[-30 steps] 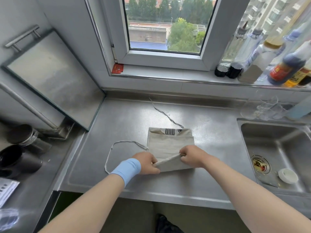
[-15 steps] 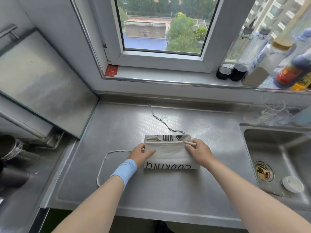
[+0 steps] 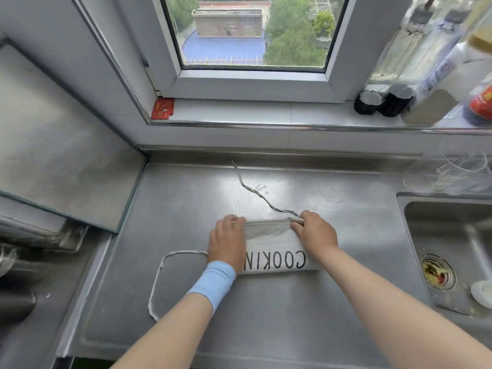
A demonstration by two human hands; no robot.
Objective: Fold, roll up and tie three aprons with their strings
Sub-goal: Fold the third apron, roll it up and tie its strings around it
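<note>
Apron (image 3: 277,253): beige cloth, folded into a short wide band, lying on the steel counter (image 3: 186,214) roughly mid-width, well left of the sink (image 3: 452,235). Black block lettering runs along its near edge.

Left fingers (image 3: 231,220): pressed together, tips curled over the far left edge of the fold. Left hand (image 3: 227,242) lies flat over the apron's left end and hides the last of the lettering. Light blue wristband (image 3: 213,282) on that wrist.

Right fingers (image 3: 300,222): bunched, pinching the far right corner. Right hand (image 3: 315,233) rests on the cloth's right end.

Strings: one grey string (image 3: 255,194) trails from the far right corner toward the back wall; a second string (image 3: 159,278) loops out left of the apron, toward the near edge.

Surroundings: drain (image 3: 436,271) and white cap (image 3: 482,292) in the sink; bottles (image 3: 426,75) on the sill at far right; red packet (image 3: 162,109) at the sill's left end.
</note>
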